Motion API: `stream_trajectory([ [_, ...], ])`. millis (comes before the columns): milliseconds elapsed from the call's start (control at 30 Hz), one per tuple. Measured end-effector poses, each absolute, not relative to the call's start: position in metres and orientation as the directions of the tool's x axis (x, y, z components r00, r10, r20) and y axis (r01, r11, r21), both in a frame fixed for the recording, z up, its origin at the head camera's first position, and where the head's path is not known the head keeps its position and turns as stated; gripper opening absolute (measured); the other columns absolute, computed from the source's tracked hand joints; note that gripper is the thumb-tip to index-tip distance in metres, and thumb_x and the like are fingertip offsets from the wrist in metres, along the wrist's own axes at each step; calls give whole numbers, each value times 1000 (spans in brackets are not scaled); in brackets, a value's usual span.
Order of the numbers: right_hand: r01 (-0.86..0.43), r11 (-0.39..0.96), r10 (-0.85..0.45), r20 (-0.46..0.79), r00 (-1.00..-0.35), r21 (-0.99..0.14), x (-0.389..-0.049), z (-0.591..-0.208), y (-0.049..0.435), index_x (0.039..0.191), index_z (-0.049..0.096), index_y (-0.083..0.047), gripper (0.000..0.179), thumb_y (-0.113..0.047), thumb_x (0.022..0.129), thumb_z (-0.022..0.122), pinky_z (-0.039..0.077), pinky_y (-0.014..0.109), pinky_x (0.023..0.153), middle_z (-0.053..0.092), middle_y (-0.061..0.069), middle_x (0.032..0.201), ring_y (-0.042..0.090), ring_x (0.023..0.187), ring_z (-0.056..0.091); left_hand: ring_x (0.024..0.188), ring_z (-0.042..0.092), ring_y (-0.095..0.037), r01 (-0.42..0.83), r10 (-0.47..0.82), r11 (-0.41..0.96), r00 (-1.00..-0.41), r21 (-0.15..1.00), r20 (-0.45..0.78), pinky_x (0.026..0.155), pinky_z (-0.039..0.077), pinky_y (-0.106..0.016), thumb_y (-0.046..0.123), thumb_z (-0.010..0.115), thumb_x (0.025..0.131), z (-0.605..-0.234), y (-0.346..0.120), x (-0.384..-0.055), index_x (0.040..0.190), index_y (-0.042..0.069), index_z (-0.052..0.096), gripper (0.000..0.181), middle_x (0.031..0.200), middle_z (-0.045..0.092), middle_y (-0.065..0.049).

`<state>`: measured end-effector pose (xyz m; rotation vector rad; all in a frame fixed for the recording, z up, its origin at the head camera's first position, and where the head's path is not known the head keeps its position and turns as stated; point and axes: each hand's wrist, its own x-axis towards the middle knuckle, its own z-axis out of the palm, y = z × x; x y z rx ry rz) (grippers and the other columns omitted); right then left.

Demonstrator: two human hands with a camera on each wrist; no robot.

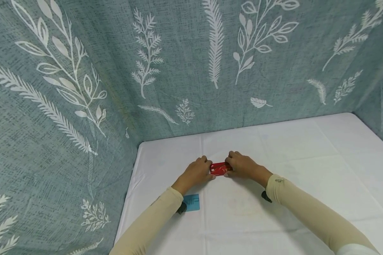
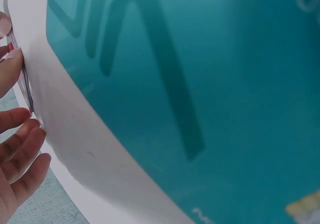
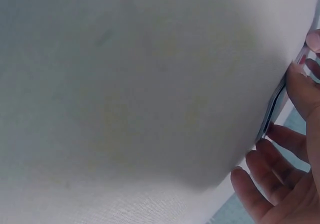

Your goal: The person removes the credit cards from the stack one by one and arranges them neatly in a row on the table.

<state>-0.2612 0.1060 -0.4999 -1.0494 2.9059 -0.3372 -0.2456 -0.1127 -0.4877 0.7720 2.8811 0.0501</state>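
A red card with gold "VIP" lettering [image 1: 218, 169] lies between my two hands in the head view. My left hand [image 1: 197, 172] pinches its left end between thumb and fingers. At its right end, my right hand [image 1: 244, 166] holds on in the same way, covering part of the lettering. Both wrist views show the card only as a thin edge, with the left hand [image 2: 22, 169] at the left border and the right hand [image 3: 282, 184] at the right border. A blue card [image 1: 193, 202] lies by my left wrist, filling much of the left wrist view.
A white cloth covers the table [image 1: 293, 152]. Teal curtains [image 1: 185, 63] with white leaf patterns hang behind it and along both sides. Small dark wrist devices sit under my left [image 1: 181, 208] and right [image 1: 266, 197] wrists.
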Motion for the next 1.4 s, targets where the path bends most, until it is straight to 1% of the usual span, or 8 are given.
stream_trajectory([
  [333, -650, 736, -652, 62, -756, -189, -263, -504, 106, 113, 66, -4, 49, -43, 87, 77, 50, 29, 68, 59, 7, 102, 16, 86, 52, 89, 53, -15, 494, 501, 865, -854, 86, -139, 80, 53, -32, 43, 71, 92, -489, -113, -248, 125, 4, 64, 52, 109, 59, -7],
  [667, -652, 738, -651, 68, -756, -177, -263, -506, 105, 117, 65, -5, 50, -44, 88, 76, 55, 33, 76, 60, 7, 106, 17, 93, 56, 87, 52, -15, 490, 498, 867, -857, 86, -136, 79, 52, -32, 42, 72, 92, -488, -113, -247, 123, 4, 63, 51, 106, 59, -7],
  [900, -674, 718, -667, 104, -738, -175, -261, -506, 105, 118, 65, -4, 52, -45, 88, 75, 56, 33, 76, 60, 7, 108, 18, 95, 57, 85, 51, -14, 495, 503, 864, -855, 88, -127, 77, 51, -31, 41, 74, 91, -487, -114, -246, 122, 3, 64, 50, 102, 59, -6],
  [1067, -681, 710, -670, 127, -731, -179, -260, -506, 106, 117, 65, -4, 51, -45, 87, 76, 55, 33, 75, 60, 8, 107, 18, 94, 57, 85, 51, -14, 500, 507, 862, -854, 86, -118, 78, 52, -30, 41, 74, 90, -486, -114, -244, 123, 3, 63, 51, 103, 59, -6],
  [1400, -685, 712, -671, 138, -729, -156, -259, -506, 106, 116, 66, -4, 52, -47, 88, 75, 56, 34, 76, 62, 8, 107, 19, 95, 58, 90, 54, -15, 500, 504, 864, -854, 64, -130, 84, 54, -32, 42, 74, 90, -484, -113, -241, 129, 3, 61, 56, 110, 60, -8],
])
